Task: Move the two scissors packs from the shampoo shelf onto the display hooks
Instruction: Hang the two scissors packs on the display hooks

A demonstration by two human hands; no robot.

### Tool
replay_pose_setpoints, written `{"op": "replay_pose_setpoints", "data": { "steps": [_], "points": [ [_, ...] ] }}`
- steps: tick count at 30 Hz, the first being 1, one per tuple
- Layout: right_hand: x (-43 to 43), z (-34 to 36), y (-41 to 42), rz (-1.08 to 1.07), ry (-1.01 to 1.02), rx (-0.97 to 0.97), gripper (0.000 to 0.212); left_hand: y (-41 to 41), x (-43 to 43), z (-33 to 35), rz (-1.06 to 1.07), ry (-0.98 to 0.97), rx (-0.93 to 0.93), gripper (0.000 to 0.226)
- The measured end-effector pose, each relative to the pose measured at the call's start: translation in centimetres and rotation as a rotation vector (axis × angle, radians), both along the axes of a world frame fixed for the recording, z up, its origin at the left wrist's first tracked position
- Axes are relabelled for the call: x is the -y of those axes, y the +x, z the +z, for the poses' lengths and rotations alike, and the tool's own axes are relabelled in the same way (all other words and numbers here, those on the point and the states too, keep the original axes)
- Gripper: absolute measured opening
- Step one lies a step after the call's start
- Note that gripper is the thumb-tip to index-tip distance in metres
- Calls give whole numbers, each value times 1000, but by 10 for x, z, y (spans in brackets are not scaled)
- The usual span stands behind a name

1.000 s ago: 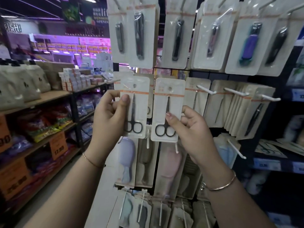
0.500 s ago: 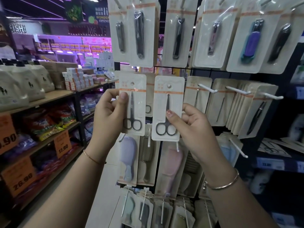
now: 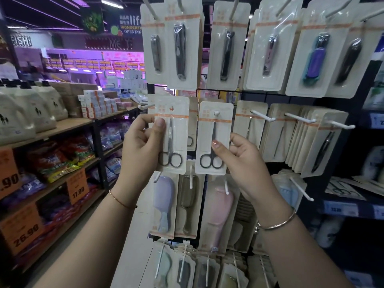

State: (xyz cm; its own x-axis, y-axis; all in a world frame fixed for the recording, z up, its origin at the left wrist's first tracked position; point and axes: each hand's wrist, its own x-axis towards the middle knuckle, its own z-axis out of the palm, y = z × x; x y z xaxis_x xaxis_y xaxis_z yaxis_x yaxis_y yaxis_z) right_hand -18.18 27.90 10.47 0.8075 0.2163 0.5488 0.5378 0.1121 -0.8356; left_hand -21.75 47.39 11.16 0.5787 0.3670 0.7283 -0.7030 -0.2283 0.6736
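Note:
I hold two cream blister cards, each with small black scissors, up against the wire display rack. My left hand [image 3: 143,150] grips the left scissors pack [image 3: 172,135] by its left edge, thumb on the front. My right hand [image 3: 243,163] pinches the right scissors pack [image 3: 215,138] at its lower right. A white hook tip [image 3: 216,113] pokes through the hang hole of the right pack. The left pack's hang hole shows orange behind it, and no hook tip is seen in it. A further scissors card hangs partly hidden behind the left pack.
Nail clipper cards [image 3: 180,44] hang on the row above, comb and brush cards [image 3: 164,204] below. White hooks [image 3: 262,117] with tweezer cards jut out to the right. On the left, shelves [image 3: 62,129] hold beige bottles, snack bags and orange price signs beside the aisle floor.
Both packs have risen slightly and moved closer to the rack. The hook tip now sits in the right pack's hole. Both hands keep the same grip.

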Motion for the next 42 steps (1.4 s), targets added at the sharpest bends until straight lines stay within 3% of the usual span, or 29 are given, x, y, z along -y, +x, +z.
{"op": "replay_pose_setpoints", "data": {
  "steps": [13,19,21,23,27,36,42],
  "points": [
    [0,3,10,-20,-79,-29,11,9,0,2,4,62,-43,24],
    [-1,6,19,-53,-118,-73,7,26,-4,3,48,119,-155,27],
    [-3,9,24,-90,-131,-84,11,32,-4,7,131,171,-158,30],
    [-6,12,27,-136,-163,-82,29,39,-4,10,233,221,-147,31],
    [-10,17,31,-188,-179,-103,52,51,-5,16,278,219,-156,26],
    [-16,23,45,-320,-188,-118,44,67,-6,21,296,204,-225,29],
    [-18,21,45,-271,-219,-175,49,61,-4,20,254,166,-254,28]
  ]
}}
